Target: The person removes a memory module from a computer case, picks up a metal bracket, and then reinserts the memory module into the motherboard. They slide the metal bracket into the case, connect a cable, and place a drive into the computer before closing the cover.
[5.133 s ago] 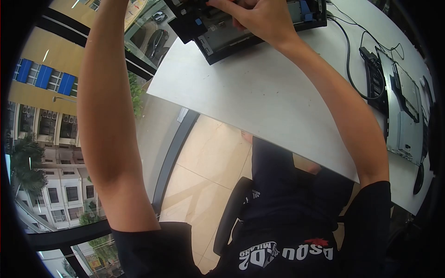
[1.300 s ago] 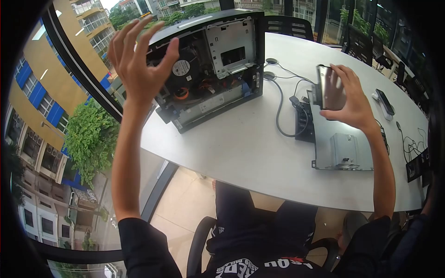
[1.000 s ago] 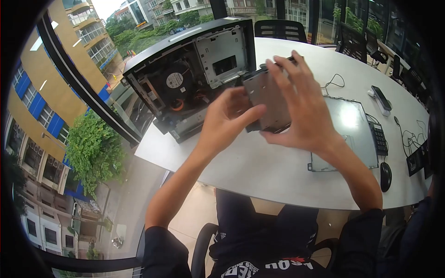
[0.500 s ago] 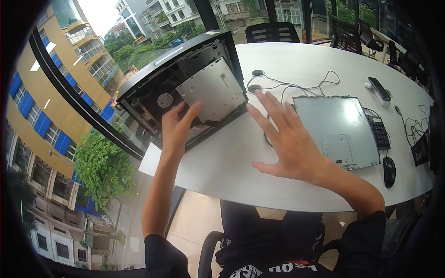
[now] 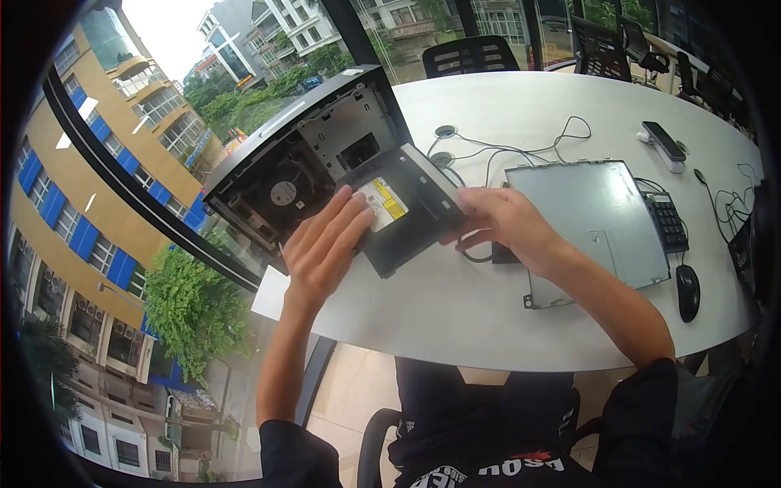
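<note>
An opened black desktop computer case (image 5: 305, 110) stands tilted at the table's left end, with a round fan (image 5: 284, 193) showing inside. In front of it, an optical drive (image 5: 411, 232), dark with a white and yellow label, is turned up at an angle and overlaps the case's lower right. My left hand (image 5: 321, 248) lies across the drive's left edge, fingertips at the label and thumb hidden. Fingers of my right hand (image 5: 508, 224) grip the drive's right edge. Under my right wrist, partly covered, is a small dark object (image 5: 505, 254).
A flat metal side panel (image 5: 582, 220) lies on the white table (image 5: 455, 325). Beyond it are a keyboard (image 5: 667, 224), a mouse (image 5: 687, 293) and a phone on a white stand (image 5: 663, 142). Cables (image 5: 521, 150) run from table grommets. A window borders the left side.
The optical drive has swung out of the case and turned, showing its labelled face. My right hand, earlier spread in the air, now grips it; my left fingers have moved onto it.
</note>
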Motion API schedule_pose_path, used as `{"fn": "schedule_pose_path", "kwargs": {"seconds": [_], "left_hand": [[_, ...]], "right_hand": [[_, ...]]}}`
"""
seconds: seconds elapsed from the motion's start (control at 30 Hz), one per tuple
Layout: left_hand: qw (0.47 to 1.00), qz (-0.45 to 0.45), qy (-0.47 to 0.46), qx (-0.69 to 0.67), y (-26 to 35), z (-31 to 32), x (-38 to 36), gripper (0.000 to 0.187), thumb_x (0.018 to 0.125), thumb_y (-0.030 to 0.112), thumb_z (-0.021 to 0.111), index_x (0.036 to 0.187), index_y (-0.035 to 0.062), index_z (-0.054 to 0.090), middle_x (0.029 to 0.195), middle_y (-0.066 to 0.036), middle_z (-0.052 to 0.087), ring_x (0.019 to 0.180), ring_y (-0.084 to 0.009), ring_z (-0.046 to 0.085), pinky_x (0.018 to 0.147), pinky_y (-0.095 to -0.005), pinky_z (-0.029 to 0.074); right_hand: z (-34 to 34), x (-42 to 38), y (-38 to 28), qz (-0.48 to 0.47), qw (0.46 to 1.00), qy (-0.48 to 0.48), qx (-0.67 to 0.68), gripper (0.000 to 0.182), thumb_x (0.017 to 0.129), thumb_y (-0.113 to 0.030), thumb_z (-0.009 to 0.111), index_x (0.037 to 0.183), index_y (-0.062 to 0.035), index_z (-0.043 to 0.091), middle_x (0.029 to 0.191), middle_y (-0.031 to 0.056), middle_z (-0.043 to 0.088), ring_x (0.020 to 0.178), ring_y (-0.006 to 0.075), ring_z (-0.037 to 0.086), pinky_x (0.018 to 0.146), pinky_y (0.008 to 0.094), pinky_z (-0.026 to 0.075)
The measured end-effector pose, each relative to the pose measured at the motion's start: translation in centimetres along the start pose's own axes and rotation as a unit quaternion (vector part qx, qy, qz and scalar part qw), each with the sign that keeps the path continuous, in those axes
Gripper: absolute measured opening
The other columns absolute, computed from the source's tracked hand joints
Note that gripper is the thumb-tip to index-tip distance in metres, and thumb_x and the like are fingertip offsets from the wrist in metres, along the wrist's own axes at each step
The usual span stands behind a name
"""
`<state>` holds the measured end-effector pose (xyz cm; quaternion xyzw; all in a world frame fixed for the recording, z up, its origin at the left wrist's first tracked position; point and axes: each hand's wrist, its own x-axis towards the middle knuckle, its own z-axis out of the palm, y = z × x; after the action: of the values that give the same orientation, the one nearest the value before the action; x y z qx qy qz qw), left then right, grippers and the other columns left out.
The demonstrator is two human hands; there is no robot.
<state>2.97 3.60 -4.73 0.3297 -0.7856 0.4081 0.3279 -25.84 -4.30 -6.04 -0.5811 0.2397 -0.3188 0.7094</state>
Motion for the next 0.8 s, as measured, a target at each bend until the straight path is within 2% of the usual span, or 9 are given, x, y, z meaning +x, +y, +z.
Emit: {"fn": "schedule_pose_path", "kwargs": {"seconds": [0.17,0.27,0.3,0.33,0.4,0.43,0.53,0.63,0.8], "left_hand": [[0.997,-0.056,-0.051,0.018,0.3,-0.7,0.0,0.053,0.070,-0.011,0.072,0.121,0.0055,0.073,0.128,-0.017,0.071,0.121,-0.0300,0.069,0.088,-0.0339,0.058],[0.933,-0.339,0.030,-0.119,0.8,0.5,-0.6,0.065,0.073,-0.012,0.072,0.134,0.0090,0.065,0.130,-0.015,0.070,0.114,-0.0270,0.070,0.089,-0.0362,0.058],[0.912,-0.373,0.037,-0.163,0.4,0.8,-0.9,0.050,0.089,0.000,0.068,0.138,0.0038,0.058,0.122,-0.014,0.072,0.102,-0.0234,0.071,0.086,-0.0380,0.058],[0.839,-0.452,0.013,-0.303,-0.2,0.6,-1.3,0.042,0.094,0.007,0.064,0.136,0.0015,0.059,0.121,-0.014,0.072,0.100,-0.0231,0.071,0.086,-0.0380,0.058],[0.614,-0.566,-0.034,-0.549,-1.2,-0.4,-1.7,0.037,0.104,0.022,0.058,0.132,-0.0030,0.060,0.119,-0.015,0.072,0.097,-0.0225,0.071,0.085,-0.0379,0.057],[0.590,-0.572,-0.047,-0.568,-0.7,-0.7,-1.5,0.050,0.111,0.038,0.043,0.127,-0.0064,0.061,0.116,-0.016,0.073,0.098,-0.0229,0.071,0.087,-0.0382,0.056],[0.509,-0.582,0.014,-0.634,-0.1,-1.0,-1.2,0.040,0.109,0.029,0.053,0.125,-0.0050,0.065,0.116,-0.015,0.073,0.100,-0.0200,0.071,0.085,-0.0367,0.059],[0.603,-0.570,-0.036,-0.557,-0.2,-1.1,-1.6,0.031,0.107,0.022,0.056,0.123,-0.0035,0.066,0.110,-0.012,0.075,0.094,-0.0174,0.073,0.084,-0.0374,0.060],[0.627,-0.571,-0.016,-0.530,-1.6,-1.5,-0.6,0.028,0.105,0.018,0.061,0.122,-0.0016,0.068,0.108,-0.009,0.076,0.092,-0.0148,0.074,0.085,-0.0357,0.062]], "right_hand": [[0.1,0.1,1.7,-0.041,0.997,-0.031,0.051,0.038,0.102,-0.025,0.066,0.125,0.0056,0.064,0.112,0.0158,0.074,0.093,0.0220,0.076,0.080,0.0301,0.061],[0.4,0.3,2.5,-0.082,0.996,-0.019,0.043,0.039,0.103,-0.023,0.065,0.128,0.0063,0.062,0.115,0.0171,0.074,0.096,0.0224,0.075,0.080,0.0307,0.061],[0.3,0.4,2.7,-0.086,0.995,-0.016,0.042,0.040,0.103,-0.023,0.065,0.130,0.0061,0.061,0.115,0.0171,0.074,0.096,0.0225,0.075,0.080,0.0306,0.061],[0.2,0.5,2.8,-0.090,0.995,-0.013,0.040,0.042,0.103,-0.024,0.065,0.131,0.0059,0.060,0.116,0.0170,0.074,0.097,0.0226,0.075,0.080,0.0306,0.061],[0.1,0.5,2.8,-0.093,0.995,-0.013,0.035,0.043,0.103,-0.024,0.065,0.134,0.0050,0.058,0.117,0.0166,0.073,0.098,0.0227,0.075,0.080,0.0303,0.061],[0.0,0.6,2.8,-0.093,0.995,-0.015,0.030,0.044,0.103,-0.024,0.065,0.135,0.0044,0.058,0.117,0.0163,0.073,0.098,0.0226,0.075,0.080,0.0300,0.061],[-0.1,0.6,2.8,-0.092,0.995,-0.029,0.013,0.042,0.103,-0.023,0.065,0.135,0.0032,0.058,0.118,0.0154,0.073,0.100,0.0224,0.074,0.081,0.0310,0.061],[-0.2,0.7,3.0,-0.072,0.996,-0.032,-0.034,0.045,0.102,-0.023,0.066,0.137,0.0038,0.057,0.120,0.0167,0.073,0.103,0.0231,0.074,0.087,0.0335,0.059],[-0.4,0.1,3.3,-0.085,0.962,0.071,-0.251,0.059,0.095,-0.022,0.069,0.144,0.0058,0.051,0.129,0.0202,0.069,0.114,0.0257,0.069,0.098,0.0366,0.054]]}}
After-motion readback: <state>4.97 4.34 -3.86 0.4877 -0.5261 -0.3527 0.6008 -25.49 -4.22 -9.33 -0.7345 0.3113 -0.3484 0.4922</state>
